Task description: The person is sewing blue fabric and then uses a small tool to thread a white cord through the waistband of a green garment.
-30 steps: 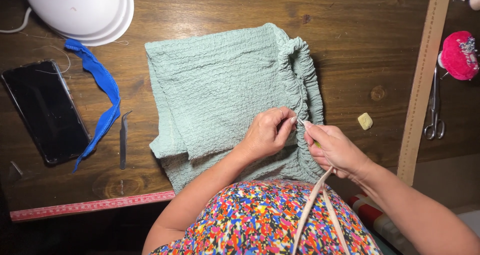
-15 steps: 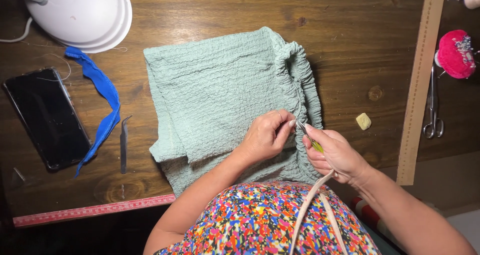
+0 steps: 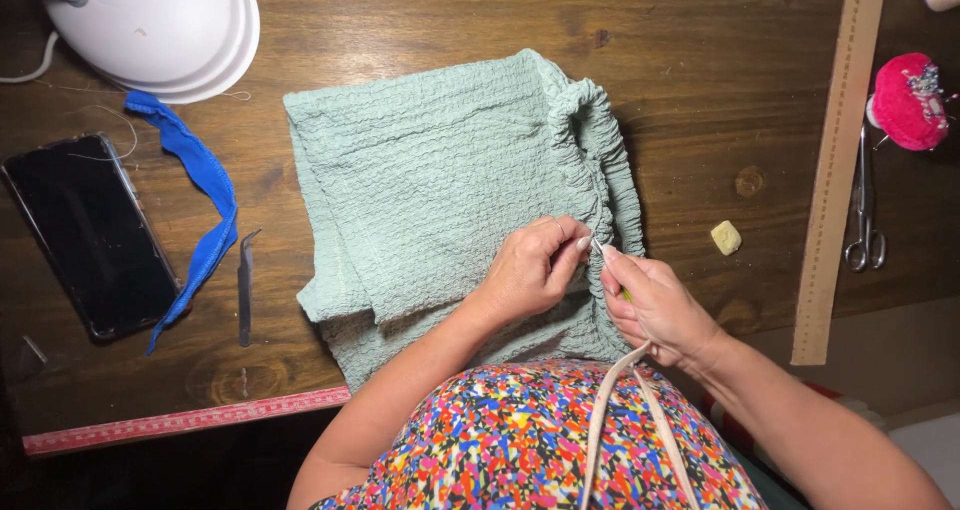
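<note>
garment (image 3: 440, 180) mid-table | phone (image 3: 90, 235) left (tweezers (image 3: 244, 288) between) | scissors (image 3: 862, 210) — far right

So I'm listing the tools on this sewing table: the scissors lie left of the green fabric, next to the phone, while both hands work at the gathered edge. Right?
Not quite. The scissors lie to the right of the green fabric, beyond the wooden ruler and near the pink pincushion. Next to the phone are a blue strip and tweezers. The head view shows it. Both hands, left and right, do work at the gathered edge.

Left hand (image 3: 530, 270) pinches gathered edge of pale green crinkled garment (image 3: 440, 180); right hand (image 3: 655, 305) holds small green-handled tool (image 3: 612, 270) against it. Phone (image 3: 90, 235), blue strip (image 3: 200, 185), tweezers (image 3: 244, 285) lie left.
</note>
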